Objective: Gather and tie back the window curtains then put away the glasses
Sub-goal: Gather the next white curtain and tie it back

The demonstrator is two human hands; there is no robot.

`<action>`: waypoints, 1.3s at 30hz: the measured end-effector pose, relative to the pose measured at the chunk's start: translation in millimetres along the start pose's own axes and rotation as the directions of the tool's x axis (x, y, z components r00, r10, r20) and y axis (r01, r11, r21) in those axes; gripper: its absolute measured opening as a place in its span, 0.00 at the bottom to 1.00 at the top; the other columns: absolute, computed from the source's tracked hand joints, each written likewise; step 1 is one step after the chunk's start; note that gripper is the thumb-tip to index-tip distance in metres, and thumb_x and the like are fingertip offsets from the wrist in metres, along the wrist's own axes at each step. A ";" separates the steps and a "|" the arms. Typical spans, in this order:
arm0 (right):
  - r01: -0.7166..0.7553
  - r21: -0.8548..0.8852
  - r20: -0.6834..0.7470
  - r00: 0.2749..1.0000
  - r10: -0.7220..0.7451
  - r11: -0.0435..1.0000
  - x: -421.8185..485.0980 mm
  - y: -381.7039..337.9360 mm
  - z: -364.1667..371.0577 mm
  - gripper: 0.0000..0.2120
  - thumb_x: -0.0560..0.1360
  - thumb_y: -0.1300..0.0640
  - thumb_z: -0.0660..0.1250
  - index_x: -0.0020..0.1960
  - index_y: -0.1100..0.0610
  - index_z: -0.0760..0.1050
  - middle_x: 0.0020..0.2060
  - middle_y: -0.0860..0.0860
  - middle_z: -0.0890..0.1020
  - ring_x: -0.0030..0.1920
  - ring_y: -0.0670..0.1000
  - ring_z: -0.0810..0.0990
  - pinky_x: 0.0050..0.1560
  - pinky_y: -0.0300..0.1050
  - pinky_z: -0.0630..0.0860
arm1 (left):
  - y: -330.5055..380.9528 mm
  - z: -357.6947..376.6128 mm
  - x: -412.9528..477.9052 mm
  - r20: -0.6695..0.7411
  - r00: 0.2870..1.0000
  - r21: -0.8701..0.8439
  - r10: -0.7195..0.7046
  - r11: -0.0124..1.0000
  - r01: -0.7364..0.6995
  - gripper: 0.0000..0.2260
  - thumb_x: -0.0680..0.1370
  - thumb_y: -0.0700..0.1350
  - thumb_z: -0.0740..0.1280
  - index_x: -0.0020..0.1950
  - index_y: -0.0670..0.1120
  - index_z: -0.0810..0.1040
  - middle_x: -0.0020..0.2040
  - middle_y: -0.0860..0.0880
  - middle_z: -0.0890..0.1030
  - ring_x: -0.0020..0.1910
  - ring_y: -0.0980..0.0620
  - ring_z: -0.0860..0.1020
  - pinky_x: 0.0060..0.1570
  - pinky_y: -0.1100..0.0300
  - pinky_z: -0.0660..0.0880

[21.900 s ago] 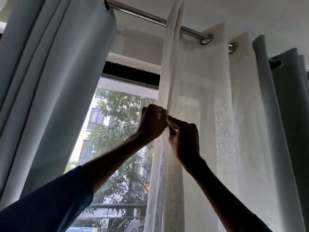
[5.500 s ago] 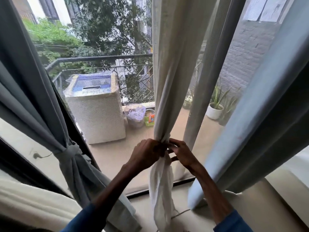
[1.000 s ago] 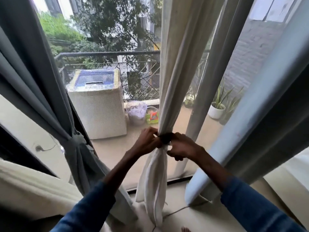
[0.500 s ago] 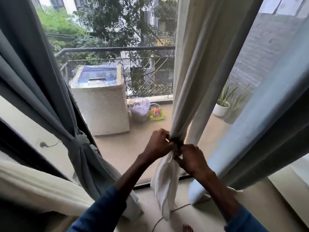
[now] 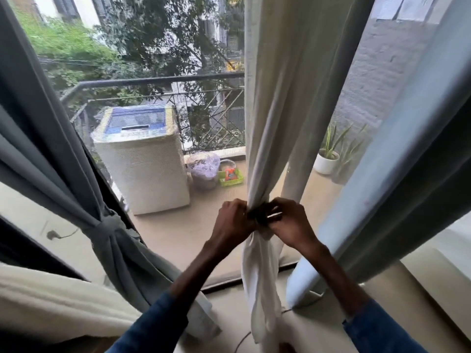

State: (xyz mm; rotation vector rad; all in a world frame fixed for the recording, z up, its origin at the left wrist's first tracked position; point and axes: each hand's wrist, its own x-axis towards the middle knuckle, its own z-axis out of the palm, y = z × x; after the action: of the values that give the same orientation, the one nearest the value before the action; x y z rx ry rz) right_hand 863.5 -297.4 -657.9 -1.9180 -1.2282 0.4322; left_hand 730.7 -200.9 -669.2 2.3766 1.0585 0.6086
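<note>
A white sheer curtain (image 5: 277, 103) hangs bunched in the middle of the window, cinched at waist height by a dark tie (image 5: 259, 215). My left hand (image 5: 230, 220) grips the bunch from the left. My right hand (image 5: 289, 221) pinches the tie from the right. Below the tie the cloth hangs loose toward the floor. At the left a grey curtain (image 5: 51, 154) is tied back with its own knot (image 5: 108, 229). Another grey curtain (image 5: 418, 161) hangs loose at the right. No glasses are in view.
Beyond the glass a balcony holds a covered washing machine (image 5: 145, 169), a plastic bag (image 5: 205, 169), a green basket (image 5: 230, 177) and potted plants (image 5: 328, 159). Cream cloth (image 5: 51, 307) lies at the lower left. A thin cord (image 5: 243, 340) runs on the floor.
My hands stay at the same spot on the white curtain, working the dark tie. My right hand has risen level with the left. The view has shifted slightly.
</note>
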 end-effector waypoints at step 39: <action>-0.359 0.389 -0.107 0.897 0.428 0.849 -21.1 102.7 11.4 0.33 0.70 0.26 0.56 0.44 0.52 0.85 0.38 0.49 0.87 0.42 0.50 0.84 0.42 0.53 0.80 | -1.1 22.5 -19.2 0.301 0.937 0.306 -0.175 0.949 0.079 0.23 0.80 0.64 0.56 0.53 0.45 0.75 0.53 0.40 0.80 0.52 0.37 0.79 0.44 0.52 0.71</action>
State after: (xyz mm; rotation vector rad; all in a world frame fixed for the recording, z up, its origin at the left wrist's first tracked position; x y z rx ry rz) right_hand 907.7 -332.1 -747.0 -1.8323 -0.5710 0.6257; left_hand 731.1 -220.2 -691.6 2.5102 1.2046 0.0052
